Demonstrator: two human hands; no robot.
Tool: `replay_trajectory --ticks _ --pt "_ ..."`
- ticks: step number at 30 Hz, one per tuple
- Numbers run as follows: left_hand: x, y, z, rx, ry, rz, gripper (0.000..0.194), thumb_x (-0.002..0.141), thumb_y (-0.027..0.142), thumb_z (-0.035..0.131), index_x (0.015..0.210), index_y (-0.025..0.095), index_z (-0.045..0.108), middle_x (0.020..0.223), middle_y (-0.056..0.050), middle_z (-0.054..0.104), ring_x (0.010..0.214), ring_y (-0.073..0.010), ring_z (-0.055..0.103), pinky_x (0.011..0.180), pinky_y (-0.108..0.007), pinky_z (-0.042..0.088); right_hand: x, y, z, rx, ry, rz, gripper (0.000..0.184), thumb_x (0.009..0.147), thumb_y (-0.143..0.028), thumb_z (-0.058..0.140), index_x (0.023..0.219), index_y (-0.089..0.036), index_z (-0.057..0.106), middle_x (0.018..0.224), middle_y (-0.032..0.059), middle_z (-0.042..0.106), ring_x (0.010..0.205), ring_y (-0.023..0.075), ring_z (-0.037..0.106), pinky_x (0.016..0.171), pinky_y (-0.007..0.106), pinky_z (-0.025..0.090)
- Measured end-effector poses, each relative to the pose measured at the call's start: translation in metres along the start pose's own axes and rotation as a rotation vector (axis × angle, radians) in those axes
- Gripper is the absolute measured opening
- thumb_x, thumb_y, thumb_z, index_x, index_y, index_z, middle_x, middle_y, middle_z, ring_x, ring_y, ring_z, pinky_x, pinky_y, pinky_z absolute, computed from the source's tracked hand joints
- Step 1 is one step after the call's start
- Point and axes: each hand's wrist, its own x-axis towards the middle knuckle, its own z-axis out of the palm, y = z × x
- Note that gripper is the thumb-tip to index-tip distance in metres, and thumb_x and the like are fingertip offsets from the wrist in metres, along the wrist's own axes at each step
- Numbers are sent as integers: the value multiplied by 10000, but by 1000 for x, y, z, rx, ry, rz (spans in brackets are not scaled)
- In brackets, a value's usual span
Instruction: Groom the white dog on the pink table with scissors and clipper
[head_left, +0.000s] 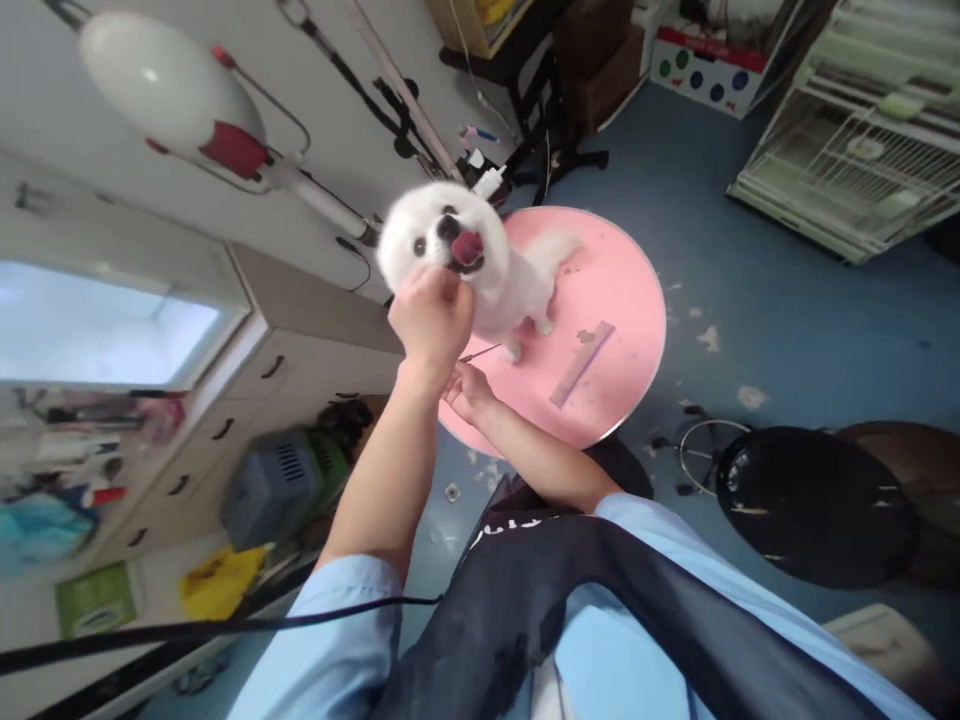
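A small white fluffy dog [480, 255] stands on a round pink table [607, 300], tongue out, facing me. My left hand [431, 318] is closed under the dog's chin, gripping its chin fur. My right hand [469, 388] is lower, near the table's edge, fingers wrapped on thin scissors [480, 352] whose blades point toward the dog's front paws. A comb [581, 362] lies flat on the pink top beside the dog.
A white and red dryer [172, 95] on an arm hangs at upper left. Drawers [247, 400] and a grey pet carrier [274, 490] stand at left. A wire cage [855, 170] sits at upper right, a black stool [814, 505] at right. Fur clumps dot the blue floor.
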Motion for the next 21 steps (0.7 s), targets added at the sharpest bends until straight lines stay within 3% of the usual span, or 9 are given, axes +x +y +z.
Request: replay_trajectory --ticks 6,13,17,21 --pt "1 0 -8 56 -65 -26 236 928 241 569 716 164 497 745 -28 522 905 -174 564 820 -303 445 16 -6 8 171 19 82 101 805 -161 621 814 -204 530 728 2 657 743 129 654 750 260 550" --pt "3 1 -11 117 -66 -30 192 866 156 590 695 163 501 686 -15 462 854 -178 549 824 -317 426 0 -7 -25 65 -115 -26 283 719 -232 775 753 -202 495 732 -20 668 721 113 657 740 242 534" --pt "8 12 -14 189 -72 -70 223 810 120 593 627 162 474 618 8 423 694 -127 438 733 -301 371 -3 -14 -43 -7 -177 -56 280 717 -304 777 754 -200 520 723 -18 671 696 117 653 699 241 527" --pt "10 21 -16 242 -53 -76 264 735 124 603 529 163 442 524 37 339 567 -88 325 635 -284 295 -1 -18 -53 -11 -255 -40 345 633 -257 829 787 -203 525 736 -8 690 714 144 678 696 264 550"
